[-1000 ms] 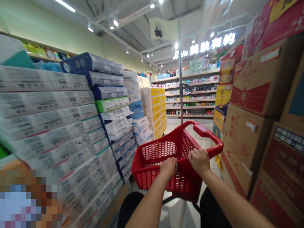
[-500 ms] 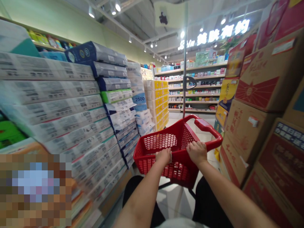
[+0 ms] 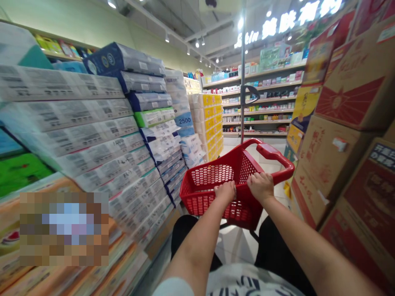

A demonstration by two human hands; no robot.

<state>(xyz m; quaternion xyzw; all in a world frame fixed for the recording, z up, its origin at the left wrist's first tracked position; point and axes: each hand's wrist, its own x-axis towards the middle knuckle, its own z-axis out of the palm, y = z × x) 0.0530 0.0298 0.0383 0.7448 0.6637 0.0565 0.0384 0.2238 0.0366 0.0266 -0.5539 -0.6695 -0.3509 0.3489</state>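
Observation:
A red plastic shopping basket cart (image 3: 210, 181) stands in the aisle in front of me, tilted, with nothing visible inside. My left hand (image 3: 225, 192) grips its near rim. Just to the right, my right hand (image 3: 261, 186) also holds that rim, below the thick red handle (image 3: 271, 154). A thin grey pole (image 3: 242, 74) rises from the cart's far side.
Stacked packs of tissue paper (image 3: 105, 135) wall the left side of the aisle. Brown and red cardboard cartons (image 3: 342, 135) are piled on the right. Shelves of small goods (image 3: 259, 111) cross the far end. The pale tiled floor (image 3: 234, 242) runs between.
The cart and both hands have moved forward along the aisle, and the view has shifted up and right. Both hands keep the same hold on the rim.

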